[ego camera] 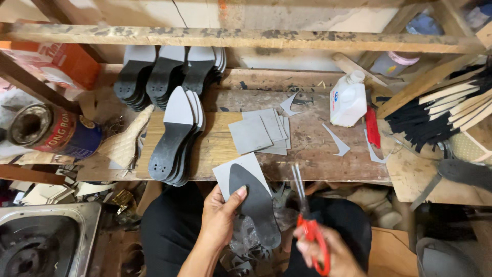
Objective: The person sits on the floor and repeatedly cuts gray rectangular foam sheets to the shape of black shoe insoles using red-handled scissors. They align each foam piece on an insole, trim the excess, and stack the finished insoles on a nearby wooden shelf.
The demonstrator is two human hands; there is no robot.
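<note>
- Now the left hand (219, 215) pinches a dark sole (254, 205) against a grey sheet (230, 174), above the lap.
- Right hand (328, 254) grips red scissors (310, 225), blades nearly closed, just beside the sole.
- Cutting step seems in hand; next calls for opening the blades along the sole's edge.

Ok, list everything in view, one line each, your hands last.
Sole: one, black, held on a grey sheet in the left hand.
Scissors: one, red handles, right hand.
Sole stacks: several, black and grey, on the workbench and behind it.
Grey squares: a pile, bench middle.
Bottle: one, white, bench right.
Tin: one, red and blue, on its side, left.
Strips: a bundle, black and tan, right.
Left hand: grips sole and sheet.
Right hand: grips scissors.
</note>
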